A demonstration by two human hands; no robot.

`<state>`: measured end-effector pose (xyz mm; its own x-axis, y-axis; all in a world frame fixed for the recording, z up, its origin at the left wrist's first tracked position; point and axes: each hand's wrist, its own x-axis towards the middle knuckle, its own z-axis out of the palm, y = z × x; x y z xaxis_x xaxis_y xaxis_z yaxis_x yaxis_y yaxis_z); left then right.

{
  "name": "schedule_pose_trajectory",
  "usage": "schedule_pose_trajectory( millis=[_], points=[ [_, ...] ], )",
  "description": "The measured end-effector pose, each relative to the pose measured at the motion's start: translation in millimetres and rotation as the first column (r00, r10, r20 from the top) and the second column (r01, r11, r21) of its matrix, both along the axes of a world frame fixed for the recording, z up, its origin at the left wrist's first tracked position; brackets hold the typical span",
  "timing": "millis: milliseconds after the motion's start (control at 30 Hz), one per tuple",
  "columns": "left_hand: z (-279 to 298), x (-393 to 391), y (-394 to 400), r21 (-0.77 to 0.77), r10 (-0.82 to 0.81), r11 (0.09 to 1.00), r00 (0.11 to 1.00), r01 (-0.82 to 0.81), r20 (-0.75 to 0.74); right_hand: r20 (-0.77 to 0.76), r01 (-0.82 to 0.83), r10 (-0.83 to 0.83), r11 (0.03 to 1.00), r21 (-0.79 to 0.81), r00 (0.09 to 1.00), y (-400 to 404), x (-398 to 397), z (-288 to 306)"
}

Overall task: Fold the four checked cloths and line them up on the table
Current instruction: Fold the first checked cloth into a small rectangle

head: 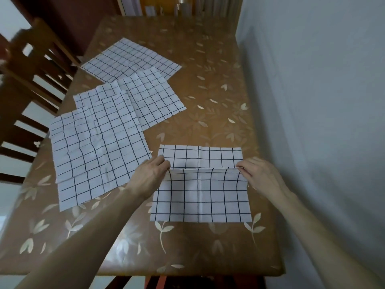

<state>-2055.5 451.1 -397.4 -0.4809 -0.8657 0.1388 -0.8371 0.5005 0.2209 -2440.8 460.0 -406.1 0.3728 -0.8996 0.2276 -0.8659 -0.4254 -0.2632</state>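
Observation:
A white cloth with a black check (201, 197) lies in front of me on the brown table (218, 97). Its near half is folded over, and its far strip still shows beyond the fold's edge. My left hand (151, 176) pinches the left corner of that folded edge. My right hand (258, 174) pinches the right corner. Three more checked cloths lie flat and overlapping to the left: a large near one (95, 149), a middle one (150, 99) and a far one (131, 59).
The table has a glossy leaf-patterned cover. A pale wall (312, 101) runs close along its right side. Wooden chairs (35, 65) stand at the left edge. Shelves with upright items (166, 6) are beyond the far end.

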Motion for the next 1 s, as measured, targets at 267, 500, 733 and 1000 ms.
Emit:
schedule_pose_trajectory(
  millis=[267, 500, 733, 1000],
  points=[
    [65.6, -13.0, -28.9, -0.126, 0.093, 0.986, 0.984, -0.112, -0.150, 0.020, 0.207, -0.206, 0.967, -0.147, 0.978, -27.4, -1.1, 63.7],
    [90.7, -20.2, -16.9, -0.353, 0.068, 0.921, 0.962, -0.162, -0.264, 0.055, 0.245, -0.249, 0.847, -0.471, 0.967, 4.8, -8.3, 84.4],
    [11.9, -12.2, 38.6, -0.319, 0.015, 0.944, 0.979, -0.080, -0.202, 0.031, 0.220, -0.222, 0.917, -0.332, 0.974, 74.2, -6.2, 8.0],
    [-72.5, -20.1, 88.0, 0.080, 0.101, 0.992, 0.990, -0.093, -0.097, -0.087, 0.259, -0.264, 0.964, -0.064, 0.960, 120.7, 3.5, -71.4]
  ],
)
